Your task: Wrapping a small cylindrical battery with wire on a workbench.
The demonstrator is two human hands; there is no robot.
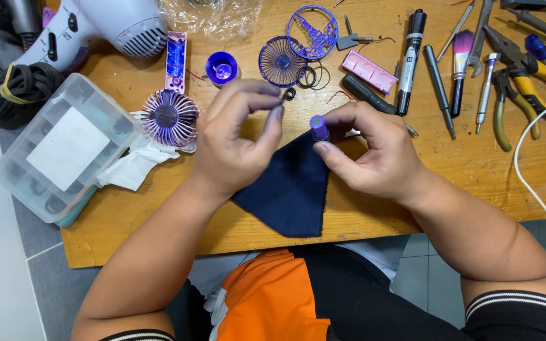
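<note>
My left hand (235, 136) pinches a small black ring (289, 94) between thumb and forefinger. My right hand (364, 148) holds a small purple cylinder (318, 127) upright by its fingertips. Both hands hover over a dark blue cloth (289, 189) on the wooden table (475, 170), a few centimetres apart. Purple fan parts lie just beyond: a fan rotor (170, 117) on white tissue, a round grille (280, 61), an openwork cover (313, 31), a purple cap (222, 67) and loose black rings (313, 77).
A clear plastic parts box (64, 148) sits at the left edge, a hair dryer (96, 28) with coiled cord behind it. Markers, screwdrivers, a brush and pliers (516, 88) line the right side. A white cable (526, 183) loops at the right. A pink casing (369, 71) lies nearby.
</note>
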